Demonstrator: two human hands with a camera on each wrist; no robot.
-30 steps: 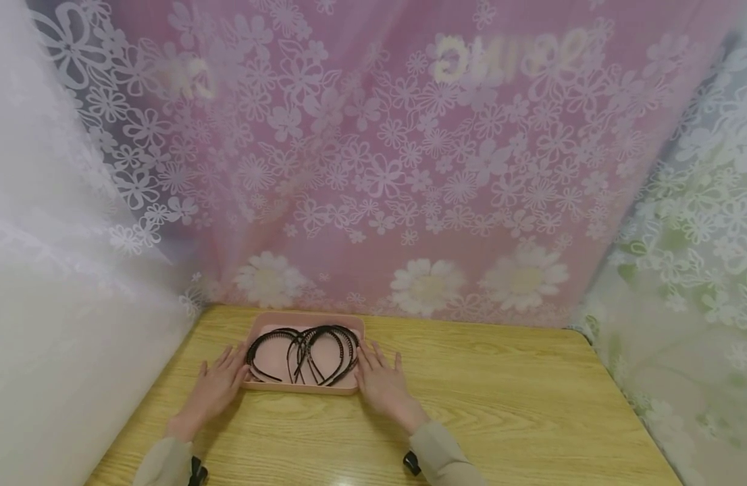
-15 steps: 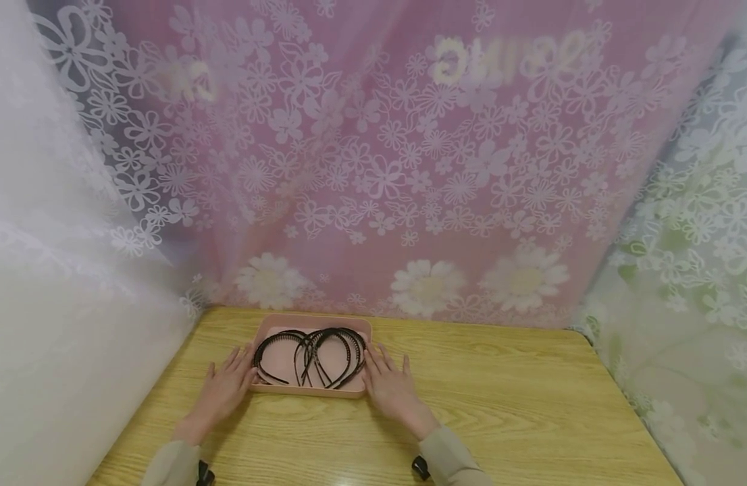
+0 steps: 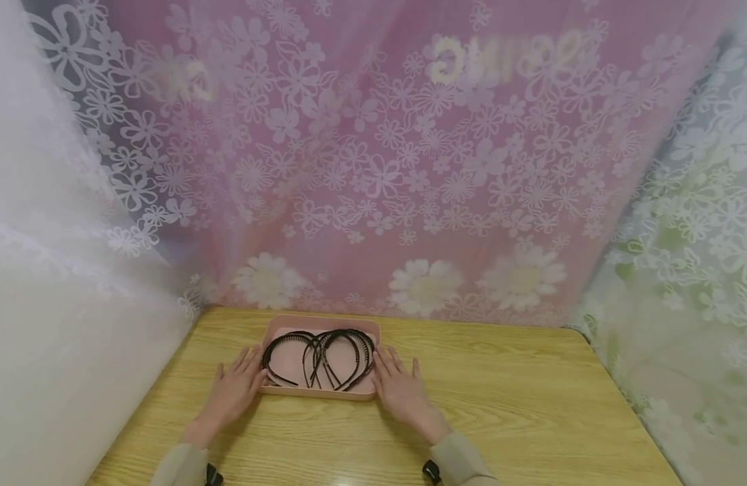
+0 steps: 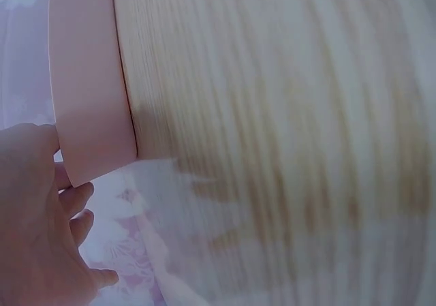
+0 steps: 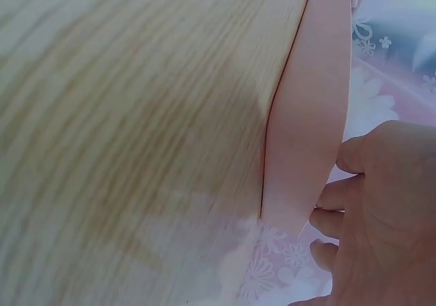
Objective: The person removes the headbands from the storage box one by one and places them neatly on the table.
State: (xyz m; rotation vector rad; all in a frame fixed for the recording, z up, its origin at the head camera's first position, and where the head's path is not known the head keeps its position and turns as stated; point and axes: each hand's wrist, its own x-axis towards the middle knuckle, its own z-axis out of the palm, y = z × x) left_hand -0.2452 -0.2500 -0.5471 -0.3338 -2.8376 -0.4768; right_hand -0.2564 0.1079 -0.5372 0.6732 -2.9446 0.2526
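A shallow pink tray [image 3: 319, 394] sits on the wooden table, with several thin black headbands [image 3: 316, 352] lying in it, some overlapping. Comb-like teeth show on a few of them. My left hand [image 3: 232, 393] touches the tray's left end, its fingers mostly straight. At the opposite end my right hand [image 3: 404, 393] presses against the tray's side with extended fingers. The left wrist view has the tray wall [image 4: 88, 81] beside the left hand [image 4: 34, 224]. From the right wrist, the wall [image 5: 306, 115] appears next to the right hand [image 5: 392, 217]; the headbands are hidden in both wrist views.
The wood-grain table [image 3: 507, 398] stretches to the right of the tray. A pink flowered curtain [image 3: 373, 169] hangs behind the far edge. Pale sheets enclose the left [image 3: 57, 324] and right [image 3: 702, 304] sides.
The tray has slid a little to the right and slightly nearer, carrying the headbands with it. Both hands have moved along with it, staying at its ends.
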